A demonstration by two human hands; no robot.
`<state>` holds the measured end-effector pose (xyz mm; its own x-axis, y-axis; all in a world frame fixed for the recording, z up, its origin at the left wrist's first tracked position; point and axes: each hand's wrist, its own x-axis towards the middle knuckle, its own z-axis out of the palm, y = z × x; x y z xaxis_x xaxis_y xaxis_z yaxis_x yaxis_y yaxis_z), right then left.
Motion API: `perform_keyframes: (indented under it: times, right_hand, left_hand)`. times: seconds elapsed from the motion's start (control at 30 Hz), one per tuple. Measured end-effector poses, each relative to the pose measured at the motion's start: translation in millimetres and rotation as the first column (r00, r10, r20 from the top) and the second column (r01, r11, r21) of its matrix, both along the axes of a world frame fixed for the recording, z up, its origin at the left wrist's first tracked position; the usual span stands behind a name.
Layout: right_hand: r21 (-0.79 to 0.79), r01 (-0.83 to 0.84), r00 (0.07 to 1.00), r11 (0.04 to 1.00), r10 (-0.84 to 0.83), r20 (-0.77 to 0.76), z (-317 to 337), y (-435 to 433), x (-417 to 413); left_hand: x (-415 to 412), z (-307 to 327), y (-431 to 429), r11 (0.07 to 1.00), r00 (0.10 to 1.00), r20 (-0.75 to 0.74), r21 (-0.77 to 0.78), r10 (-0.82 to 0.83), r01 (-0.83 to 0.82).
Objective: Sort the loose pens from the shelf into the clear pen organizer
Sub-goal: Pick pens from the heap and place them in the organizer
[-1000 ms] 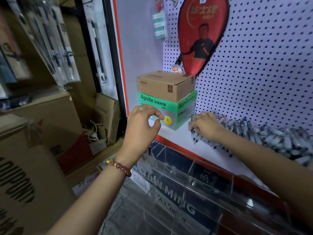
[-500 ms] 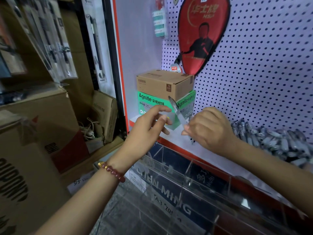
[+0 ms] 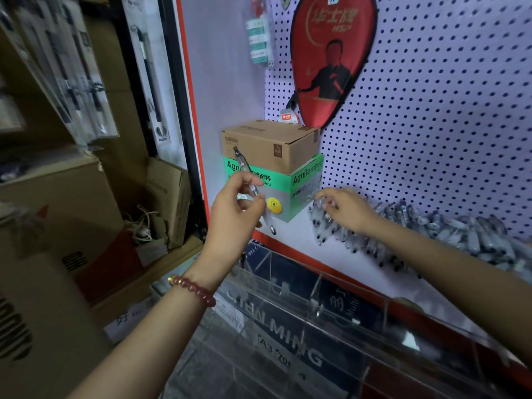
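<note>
My left hand (image 3: 236,210) holds a clear pen (image 3: 243,167) upright and a little tilted, in front of the green box; another pen tip (image 3: 272,229) pokes out below the fingers. A long heap of loose clear pens (image 3: 449,234) lies on the white shelf (image 3: 290,239) along the pegboard. My right hand (image 3: 347,210) rests on the left end of that heap, fingers curled around some pens. The clear pen organizer (image 3: 316,286) with its dividers sits below the shelf's red edge, under both arms.
A brown carton (image 3: 273,145) sits on a green Agnite box (image 3: 302,191) at the shelf's left end. A red racket cover (image 3: 331,59) hangs on the pegboard (image 3: 446,110). Cardboard boxes (image 3: 57,211) and hanging packaged goods fill the left side.
The pen passed from my right hand to my left hand, which now holds it up by the green box. My right hand went back to the left end of the pen heap.
</note>
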<state>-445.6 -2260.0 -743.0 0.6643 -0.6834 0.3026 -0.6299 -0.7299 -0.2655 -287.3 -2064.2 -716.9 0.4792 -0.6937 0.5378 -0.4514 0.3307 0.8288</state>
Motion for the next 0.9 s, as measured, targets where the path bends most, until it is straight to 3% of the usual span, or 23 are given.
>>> perform_keyframes:
  times: [0.07, 0.2, 0.33, 0.5, 0.67, 0.73, 0.8, 0.9]
  right_hand:
    - [0.034, 0.044, 0.986, 0.998, -0.038, -0.161, -5.9, -12.0, 7.7]
    - [-0.047, 0.055, 0.886, 0.997, -0.071, -0.458, -11.2, -14.4, 27.6]
    - [-0.073, 0.064, 0.886, 0.995, -0.090, -0.455, -12.4, -12.2, 33.0]
    - [-0.008, 0.189, 0.942, 0.982, -0.184, -0.280, -7.2, -10.1, 39.1]
    - [0.061, 0.258, 0.964, 0.964, -0.261, 0.058, 0.9, 3.2, 31.0]
    - [0.262, 0.217, 0.915, 0.940, -0.289, 0.282, 13.8, 13.4, 21.9]
    - [0.431, 0.095, 0.785, 0.897, -0.334, 0.521, 29.7, 30.3, 11.0]
    - [0.460, -0.094, 0.657, 0.883, -0.292, 0.695, 47.8, 64.5, -1.0]
  left_hand:
    - [1.2, 0.0, -1.1, 1.000, 0.999, 0.032, 0.008, 0.006, -0.006]
    - [6.0, -3.1, -3.7, 0.999, 0.998, 0.056, 0.031, 0.011, -0.013]
    - [7.9, -6.6, -4.5, 0.998, 0.998, 0.064, 0.062, 0.023, -0.027]
    - [10.8, -6.3, -2.7, 0.998, 0.996, 0.085, 0.055, 0.000, -0.004]
    - [15.8, -6.6, -2.2, 0.999, 0.998, 0.056, 0.034, 0.005, -0.007]
    - [14.2, -5.5, -0.7, 1.000, 0.999, 0.042, 0.021, 0.006, -0.007]
    - [11.5, -3.9, 1.9, 1.000, 1.000, 0.025, 0.005, 0.015, -0.015]
    - [6.6, -3.6, 6.4, 1.000, 1.000, 0.009, -0.006, 0.026, -0.026]
